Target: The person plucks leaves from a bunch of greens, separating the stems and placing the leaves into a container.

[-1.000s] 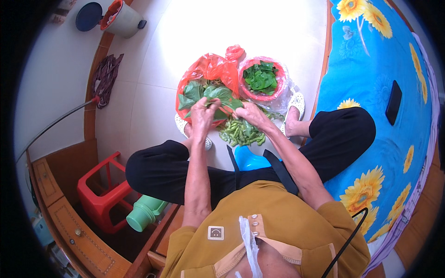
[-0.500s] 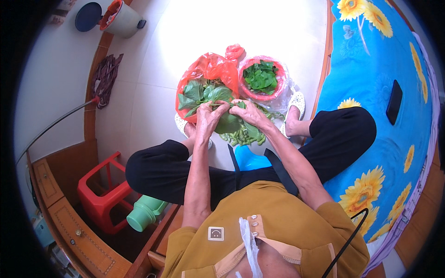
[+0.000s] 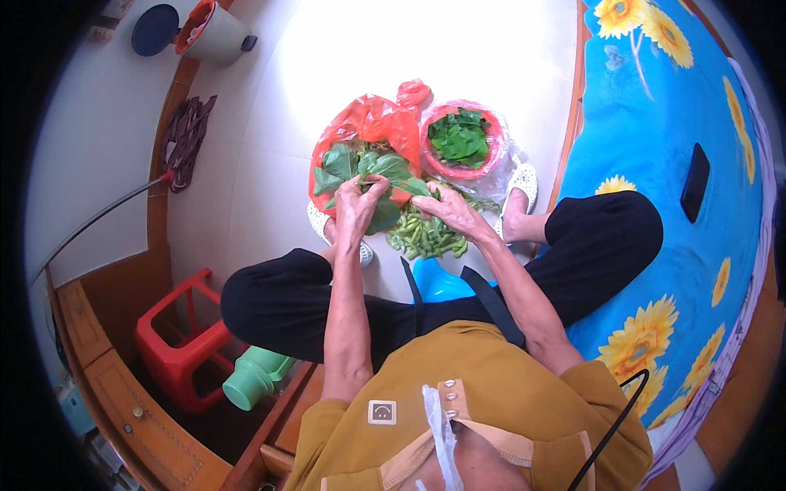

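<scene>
My left hand [image 3: 357,204] is closed on a stem of leafy greens, with broad leaves [image 3: 388,166] spreading beyond it and another leaf hanging below. To its right, my right hand [image 3: 455,214] pinches a small green piece [image 3: 432,193]; its exact shape is partly hidden by the fingers. Behind my left hand lies an open red plastic bag [image 3: 377,121] with more leafy greens [image 3: 340,162] in it. A red basket [image 3: 465,173] lined with clear plastic holds picked dark green leaves [image 3: 460,136]. Below my hands, light green cut pieces [image 3: 426,236] are heaped on the floor.
My feet in white shoes [image 3: 522,182] flank the greens. A blue sunflower-patterned cover [image 3: 639,164] lies at right, with a black phone-like object [image 3: 696,182] on it. At left stand a red stool [image 3: 176,344], a green jug-like container [image 3: 252,380] and a bin [image 3: 214,39].
My hands have drawn apart, the left one shifting left with the stem. The leaves that hung between my hands have moved left, uncovering more of the light green heap.
</scene>
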Motion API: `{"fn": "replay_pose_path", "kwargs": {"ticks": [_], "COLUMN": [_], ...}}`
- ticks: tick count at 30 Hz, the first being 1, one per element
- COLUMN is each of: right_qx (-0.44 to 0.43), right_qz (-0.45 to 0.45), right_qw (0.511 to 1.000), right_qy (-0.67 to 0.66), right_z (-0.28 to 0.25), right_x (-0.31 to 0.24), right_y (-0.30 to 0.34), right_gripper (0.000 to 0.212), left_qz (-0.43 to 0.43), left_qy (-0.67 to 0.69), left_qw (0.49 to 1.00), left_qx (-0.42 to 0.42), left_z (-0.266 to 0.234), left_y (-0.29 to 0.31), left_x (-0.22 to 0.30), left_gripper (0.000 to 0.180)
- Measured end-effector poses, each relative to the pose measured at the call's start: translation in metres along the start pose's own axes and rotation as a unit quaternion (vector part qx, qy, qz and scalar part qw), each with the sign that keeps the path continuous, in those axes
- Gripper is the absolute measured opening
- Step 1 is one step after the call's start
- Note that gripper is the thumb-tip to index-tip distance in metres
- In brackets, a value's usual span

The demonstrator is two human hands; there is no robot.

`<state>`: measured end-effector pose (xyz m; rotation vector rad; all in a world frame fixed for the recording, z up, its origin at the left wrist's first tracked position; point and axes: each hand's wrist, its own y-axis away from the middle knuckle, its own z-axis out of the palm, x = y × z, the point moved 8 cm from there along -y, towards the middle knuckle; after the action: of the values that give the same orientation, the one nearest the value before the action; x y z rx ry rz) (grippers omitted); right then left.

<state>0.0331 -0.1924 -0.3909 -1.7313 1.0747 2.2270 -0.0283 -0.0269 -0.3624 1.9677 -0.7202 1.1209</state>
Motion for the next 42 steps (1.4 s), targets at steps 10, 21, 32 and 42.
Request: {"fn": "replay_pose_path", "kwargs": {"ticks": [10,21,32,42], "right_qx": [0.014,0.176,0.318,0.21], "right_qz": [-0.034,-0.055,-0.083,-0.095], "right_qw": [0.999,0.977,0.929,0.973], "right_qy": [-0.033,0.105,0.172,0.003], "right_z": [-0.007,-0.018,-0.101,-0.125], "right_x": [0.005,0.012,-0.019,-0.026], "right_y": [-0.024,-0.041,-0.052,-0.069], "right_gripper": [0.034,0.032,0.037,0.035], "left_qz": [0.012,0.166,-0.046,-0.085], "left_qy": [0.021,-0.158,0.197,0.246], "left_qw": [0.999,0.972,0.979,0.965], "left_qx": [-0.025,0.055,-0.009,0.015], "left_z": [0.005,0.014,0.003,-0.008], "left_y": [0.012,0.031,0.027,0.024], "left_x": [0.012,0.039,0.008,0.006], "left_gripper": [0.018,0.013,0.015,0.016]}}
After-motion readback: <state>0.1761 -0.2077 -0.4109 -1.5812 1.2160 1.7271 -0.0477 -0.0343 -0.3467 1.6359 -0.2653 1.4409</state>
